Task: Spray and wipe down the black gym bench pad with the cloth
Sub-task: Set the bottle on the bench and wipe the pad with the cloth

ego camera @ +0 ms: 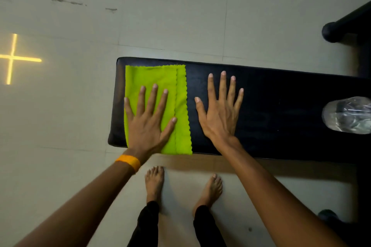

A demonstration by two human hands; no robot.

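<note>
The black gym bench pad (281,110) runs left to right across the middle of the head view. A lime-green cloth (160,78) lies folded flat on its left end. My left hand (148,122), with an orange band at the wrist, presses flat on the cloth with fingers spread. My right hand (220,110) rests flat on the bare pad just right of the cloth, fingers straight and spread. A clear plastic bottle (347,115) lies on the pad at the right edge of the view, apart from both hands.
Pale tiled floor (180,16) surrounds the bench. My bare feet (154,182) stand close to the pad's near edge. A black padded bar (345,24) juts in at the upper right. A yellow cross of light (12,59) shows on the floor at left.
</note>
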